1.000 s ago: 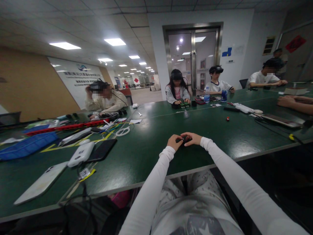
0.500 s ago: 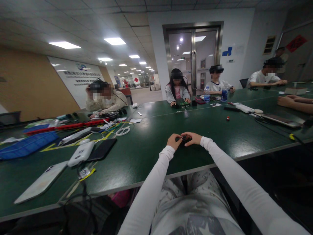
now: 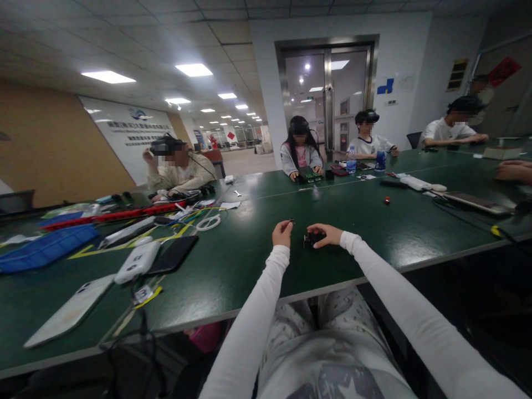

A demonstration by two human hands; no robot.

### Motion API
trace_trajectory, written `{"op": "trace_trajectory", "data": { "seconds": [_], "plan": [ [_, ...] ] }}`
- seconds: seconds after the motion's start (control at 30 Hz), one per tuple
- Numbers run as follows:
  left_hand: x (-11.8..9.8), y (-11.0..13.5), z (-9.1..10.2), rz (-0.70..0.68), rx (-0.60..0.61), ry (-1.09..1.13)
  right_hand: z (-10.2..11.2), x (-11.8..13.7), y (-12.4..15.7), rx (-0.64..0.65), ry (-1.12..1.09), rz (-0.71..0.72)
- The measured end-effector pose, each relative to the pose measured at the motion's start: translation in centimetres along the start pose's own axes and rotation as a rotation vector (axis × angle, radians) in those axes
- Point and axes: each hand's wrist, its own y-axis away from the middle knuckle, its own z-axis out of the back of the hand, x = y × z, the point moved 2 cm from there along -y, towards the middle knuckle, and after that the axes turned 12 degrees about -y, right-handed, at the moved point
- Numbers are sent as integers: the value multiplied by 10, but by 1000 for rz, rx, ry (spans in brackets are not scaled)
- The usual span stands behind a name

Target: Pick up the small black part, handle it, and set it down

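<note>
Your left hand (image 3: 282,234) pinches a tiny dark piece (image 3: 292,220), too small to identify, apart from the black part (image 3: 310,240) your right hand (image 3: 328,235) grips by its side, over the green table (image 3: 245,266). A slack left pinch could drop the piece, hard to spot there; a loose right grip could let the part twist.

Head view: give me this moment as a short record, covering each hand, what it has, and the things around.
Left hand: pinches a tiny dark piece, too small to identify
Right hand: holds a larger dark object, partly hidden
Hands: apart
Surface: green table
Left side: blue tray, white phone
Right side: small red item
Far side: water bottle, blue can
</note>
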Motion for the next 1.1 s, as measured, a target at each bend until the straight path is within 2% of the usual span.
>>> {"op": "trace_trajectory", "data": {
  "seconds": [0.17, 0.23, 0.3, 0.33, 0.4, 0.53, 0.6, 0.7, 0.8, 0.9, 1.0, 1.1],
  "plan": [
    [11, -8, 11, 211, -152, 198, 1, 0, 0, 8, 12, -1],
    [13, -10, 15, 255, -200, 218, 1, 0, 0, 12, 15, 1],
    [11, -10, 16, 252, -200, 198, 1, -1, -1, 15, 16, 3],
    [7, -8, 15, 217, -171, 170, 1, -1, -1, 15, 16, 4],
    [-4, -2, 10, 62, -63, 80, 0, -2, -1, 9, 14, 9],
    [-24, 20, -7, -316, 276, -194, -1, -3, -2, -4, 8, 25],
    [-27, 28, -11, -394, 401, -331, -1, -2, -2, -9, -3, 29],
    [-23, 29, -7, -451, 437, -467, 0, -1, -2, 0, -45, 33],
    [-16, 20, 4, -484, 416, -549, 2, -2, -3, 7, -127, 26],
    [-6, 7, 23, -445, 379, -651, 5, -7, -5, -29, -218, -2],
    [7, -8, 51, -330, 263, -804, 6, -11, -6, -54, -283, -23],
    [20, -23, 89, -153, 81, -958, 6, -11, -5, -71, -308, -38]
  ]
}}
